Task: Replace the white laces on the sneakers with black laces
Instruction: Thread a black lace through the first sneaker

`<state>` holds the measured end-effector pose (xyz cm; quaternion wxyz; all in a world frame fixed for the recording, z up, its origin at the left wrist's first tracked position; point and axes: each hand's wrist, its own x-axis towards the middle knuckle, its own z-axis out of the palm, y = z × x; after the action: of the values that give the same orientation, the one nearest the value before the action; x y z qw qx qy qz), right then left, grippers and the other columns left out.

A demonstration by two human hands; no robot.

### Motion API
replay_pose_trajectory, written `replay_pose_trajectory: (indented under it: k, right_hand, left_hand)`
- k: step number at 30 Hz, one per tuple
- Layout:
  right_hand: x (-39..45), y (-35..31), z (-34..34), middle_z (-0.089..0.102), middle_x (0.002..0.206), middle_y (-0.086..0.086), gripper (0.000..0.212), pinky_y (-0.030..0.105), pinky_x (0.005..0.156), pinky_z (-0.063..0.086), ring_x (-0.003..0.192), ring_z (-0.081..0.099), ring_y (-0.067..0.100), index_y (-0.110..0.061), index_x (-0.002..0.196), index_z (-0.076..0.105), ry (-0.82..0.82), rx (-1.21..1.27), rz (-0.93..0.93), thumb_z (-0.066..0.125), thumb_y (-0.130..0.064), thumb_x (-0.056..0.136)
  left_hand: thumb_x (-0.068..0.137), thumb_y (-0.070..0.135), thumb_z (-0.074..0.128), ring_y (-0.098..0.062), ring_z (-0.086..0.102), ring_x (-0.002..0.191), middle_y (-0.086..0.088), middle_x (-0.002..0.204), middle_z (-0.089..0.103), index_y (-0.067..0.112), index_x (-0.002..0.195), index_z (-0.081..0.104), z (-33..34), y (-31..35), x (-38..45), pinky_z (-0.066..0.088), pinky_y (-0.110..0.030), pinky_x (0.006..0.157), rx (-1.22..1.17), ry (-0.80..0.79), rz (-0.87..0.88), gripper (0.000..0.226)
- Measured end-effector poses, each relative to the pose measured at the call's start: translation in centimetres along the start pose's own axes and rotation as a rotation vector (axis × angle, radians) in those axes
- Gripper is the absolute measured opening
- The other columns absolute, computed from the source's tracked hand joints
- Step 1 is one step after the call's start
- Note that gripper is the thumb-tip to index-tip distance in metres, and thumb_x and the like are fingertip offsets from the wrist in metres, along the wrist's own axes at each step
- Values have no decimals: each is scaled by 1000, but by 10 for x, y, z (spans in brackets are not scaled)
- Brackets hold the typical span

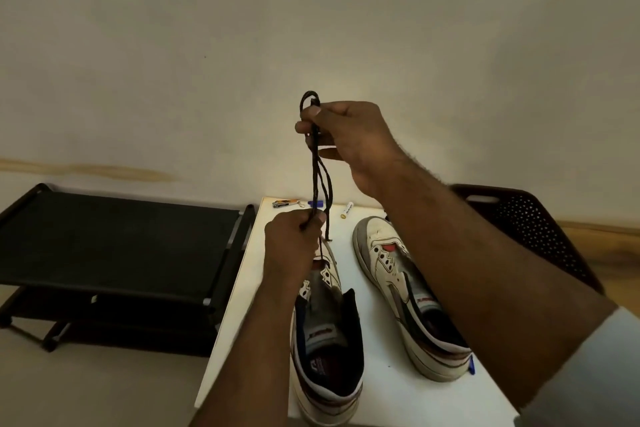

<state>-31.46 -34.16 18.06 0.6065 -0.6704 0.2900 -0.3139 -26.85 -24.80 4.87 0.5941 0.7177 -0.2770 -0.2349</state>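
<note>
Black lace [320, 180] is pinched taut between right hand [343, 139] above and left hand [294, 246] below; likely next: thread left sneaker [329, 340].

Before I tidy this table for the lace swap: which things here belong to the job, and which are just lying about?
Part of the job:
black lace, held by left hand and right hand
left sneaker
right sneaker

Lying about:
nail clipper
battery
small blue item
black rack
dark chair
</note>
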Motion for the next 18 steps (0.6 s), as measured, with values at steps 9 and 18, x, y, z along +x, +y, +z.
replay_pose_trajectory:
  k: [9,18]
  right_hand:
    - [-59,137,-20,73,85,-5,17,23,73,50,82,67,8,-17,94,74,20,-153,178,63,-5,89]
    - [-65,168,-1,70,66,5,19,24,61,55,63,70,16,1,79,71,-38,95,175,57,6,90]
  left_hand:
    - [93,15,61,-12,56,42,-9,58,62,-3,77,68,-6,-3,5,46,-21,42,-138,30,-100,25]
    - [87,24,69,-21,47,51,-14,57,53,-3,67,63,6,0,9,46,-31,54,-27,-61,-68,34]
